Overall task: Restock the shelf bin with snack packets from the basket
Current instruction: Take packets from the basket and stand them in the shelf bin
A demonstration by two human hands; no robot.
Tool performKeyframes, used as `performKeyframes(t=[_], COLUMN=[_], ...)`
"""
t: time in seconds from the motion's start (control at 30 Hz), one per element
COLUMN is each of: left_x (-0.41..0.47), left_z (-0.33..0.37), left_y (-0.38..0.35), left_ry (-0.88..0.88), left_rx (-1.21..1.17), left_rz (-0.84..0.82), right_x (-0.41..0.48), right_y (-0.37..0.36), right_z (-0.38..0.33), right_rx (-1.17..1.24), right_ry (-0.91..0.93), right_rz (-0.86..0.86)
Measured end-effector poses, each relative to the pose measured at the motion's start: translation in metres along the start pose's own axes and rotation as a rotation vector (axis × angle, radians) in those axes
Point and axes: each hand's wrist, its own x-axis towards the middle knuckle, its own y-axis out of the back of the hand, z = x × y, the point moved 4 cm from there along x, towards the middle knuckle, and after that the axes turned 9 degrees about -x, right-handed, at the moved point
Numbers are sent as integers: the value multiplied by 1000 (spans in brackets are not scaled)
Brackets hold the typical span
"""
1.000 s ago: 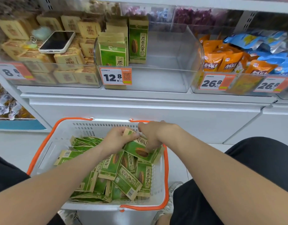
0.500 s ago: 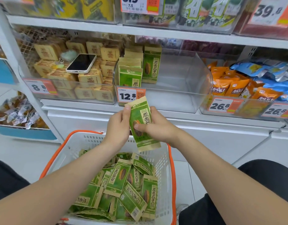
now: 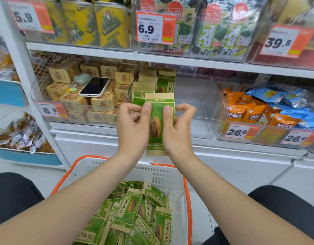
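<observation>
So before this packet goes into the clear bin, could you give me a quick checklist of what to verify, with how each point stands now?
1. Grip: held packet pinched between left hand and right hand, both thumbs on its front: ok.
2. Orientation: upright, seed picture facing the camera, like the packets standing in the bin: ok.
3. Room in the clear bin: its right part is bare: ok.
4. Path: nothing between the packet and the bin's open top: ok.
5. Phone lies on the neighbouring tan packets, away from the target: ok.
6. Basket holds more green packets: ok.
</observation>
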Motion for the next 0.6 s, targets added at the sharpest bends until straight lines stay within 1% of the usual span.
performKeyframes(t=[0.1,0.17,0.2,0.27,0.33,0.4,0.5,0.6], left_x=[0,2,3,7,12,16,23,30], left_z=[5,5,4,1,1,3,7,10], left_y=[-9,-12,-14,-16,-19,-22,-26,-30], left_ry=[37,112,165,281,345,372,381,383], left_rx=[-56,-162,-232,-375,-435,-456,-471,-470], left_rz=[-12,14,23,29,16,1,-49,-77], right_x=[10,16,19,24,27,31,39,48], right_y=[0,3,5,6,8,10,12,16], right_z=[-4,-3,-1,2,0,-4,-11,-14], right_rx=[34,149,243,433,533,572,625,613], right_ry=[-36,-153,-244,-444,-549,-568,-539,-504], right_rz=[113,166,162,92,10,-42,-112,-79])
